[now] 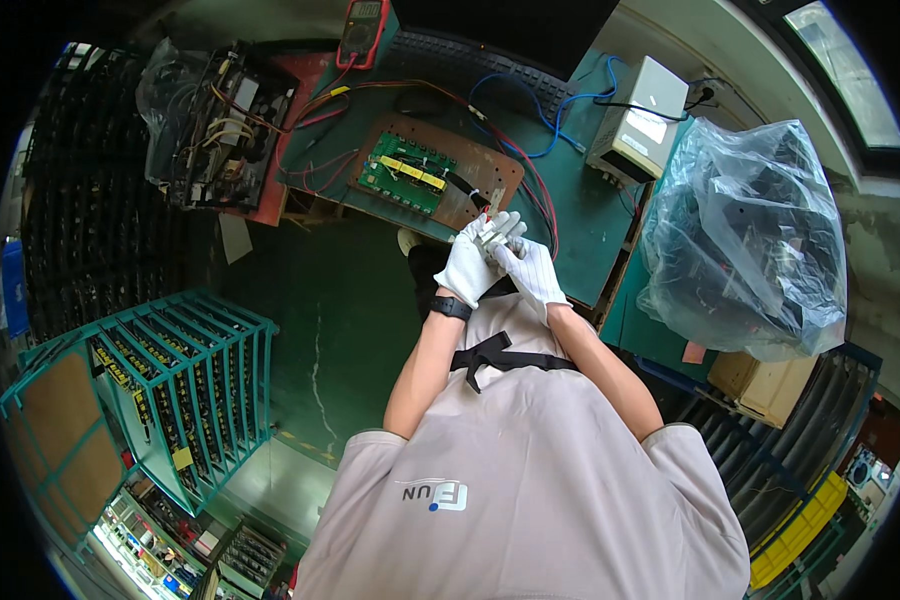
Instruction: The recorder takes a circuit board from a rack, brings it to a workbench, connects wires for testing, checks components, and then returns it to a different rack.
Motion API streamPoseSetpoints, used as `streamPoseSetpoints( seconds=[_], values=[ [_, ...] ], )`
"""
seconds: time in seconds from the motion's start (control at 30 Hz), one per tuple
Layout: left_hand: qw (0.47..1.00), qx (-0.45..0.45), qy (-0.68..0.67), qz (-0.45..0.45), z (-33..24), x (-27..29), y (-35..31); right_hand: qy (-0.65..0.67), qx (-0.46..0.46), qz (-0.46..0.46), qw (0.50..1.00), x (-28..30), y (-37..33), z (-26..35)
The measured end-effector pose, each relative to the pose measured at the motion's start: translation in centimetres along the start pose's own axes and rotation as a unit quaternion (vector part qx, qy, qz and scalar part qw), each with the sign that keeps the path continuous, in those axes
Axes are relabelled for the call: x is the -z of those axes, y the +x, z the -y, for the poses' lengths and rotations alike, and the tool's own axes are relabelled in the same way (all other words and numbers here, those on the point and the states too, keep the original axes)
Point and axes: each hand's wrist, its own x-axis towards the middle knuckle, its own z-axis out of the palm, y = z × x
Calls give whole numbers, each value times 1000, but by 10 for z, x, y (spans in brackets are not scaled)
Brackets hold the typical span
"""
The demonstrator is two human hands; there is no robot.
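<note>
My left hand (467, 265) and my right hand (532, 272), both in white knit gloves, meet at the front edge of the green workbench. Their fingers are closed together around something small and pale; the gloves hide most of it, and its kind cannot be made out. Just beyond the fingertips lies a green circuit board (402, 192) with yellow parts along its middle, resting on a brown plate (485, 172). A thick black cable (462, 186) runs from the board towards my hands, with a bit of red near its end.
A red multimeter (361, 34), a keyboard (440, 56) and a grey box (640, 120) with blue cable sit at the back. Opened equipment (225, 135) stands left, a plastic-wrapped bundle (750, 240) right. A green rack (185, 385) of boards stands lower left.
</note>
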Motion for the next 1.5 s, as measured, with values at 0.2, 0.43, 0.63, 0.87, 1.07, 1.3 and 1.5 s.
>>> streamPoseSetpoints(
  seconds=[0.2,0.43,0.63,0.87,1.07,1.3,1.5],
  values=[
    [1000,6,-6,3,-2,0,0,-8,14,-10,1000,-3,2,-2],
    [1000,5,-1,-13,-1,-2,-1,12,0,-11,1000,-7,3,-10],
    [1000,6,7,-11,0,-1,0,21,-11,-11,1000,-8,4,-15],
    [999,4,47,-27,0,0,2,96,-34,5,995,-3,1,-9],
    [995,-15,93,-40,2,-6,1,88,-47,29,995,7,-2,-1],
    [987,-30,148,-60,3,-14,0,156,-35,54,986,10,-3,4],
    [983,-49,165,-64,6,-11,5,127,-38,27,991,6,-3,4]
  ],
)
